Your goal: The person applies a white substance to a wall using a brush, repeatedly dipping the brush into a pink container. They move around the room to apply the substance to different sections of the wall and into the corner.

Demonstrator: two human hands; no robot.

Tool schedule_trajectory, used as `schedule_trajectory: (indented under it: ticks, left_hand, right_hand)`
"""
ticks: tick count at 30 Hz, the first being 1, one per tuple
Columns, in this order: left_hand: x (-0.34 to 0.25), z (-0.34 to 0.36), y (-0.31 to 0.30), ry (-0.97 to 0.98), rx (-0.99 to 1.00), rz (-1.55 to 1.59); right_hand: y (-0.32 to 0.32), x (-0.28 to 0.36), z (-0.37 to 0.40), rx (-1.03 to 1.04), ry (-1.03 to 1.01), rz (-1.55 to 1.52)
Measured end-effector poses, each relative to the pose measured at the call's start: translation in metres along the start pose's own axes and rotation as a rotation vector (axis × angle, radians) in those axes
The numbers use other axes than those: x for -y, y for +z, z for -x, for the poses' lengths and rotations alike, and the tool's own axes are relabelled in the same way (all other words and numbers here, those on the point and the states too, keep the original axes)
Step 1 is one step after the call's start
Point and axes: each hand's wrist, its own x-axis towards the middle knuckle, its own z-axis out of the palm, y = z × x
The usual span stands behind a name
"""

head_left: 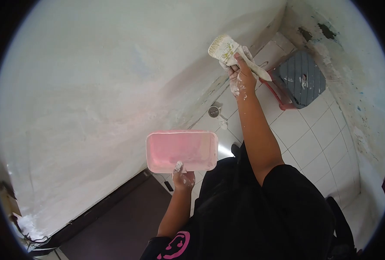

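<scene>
Pink rectangular tub [182,151]'s gripped in the left hand [184,178], right hand [241,78] above it closed round a white-smeared brush [225,49].

The wall [92,78] looks matt and patchily smeared, the pink tub [179,147] smooth plastic, the floor tiles [305,147] smooth and pale, the grey stool top [303,82] ribbed plastic, the black shirt [253,212] soft matt cloth.

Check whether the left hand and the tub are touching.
Touching. The head view shows the left hand gripping the tub, thumb over its near rim.
</scene>
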Motion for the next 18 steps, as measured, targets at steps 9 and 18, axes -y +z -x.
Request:
schedule_trajectory:
  ticks: [9,18]
  left_hand:
    - [-0.002,-0.01,-0.007,-0.106,-0.102,0.059]
    - [-0.027,-0.024,-0.028,-0.122,0.027,0.021]
  right_hand:
    - [0.059,0.002,0.076,0.053,-0.026,0.126]
    - [0.106,-0.052,0.086,0.21,-0.37,0.458]
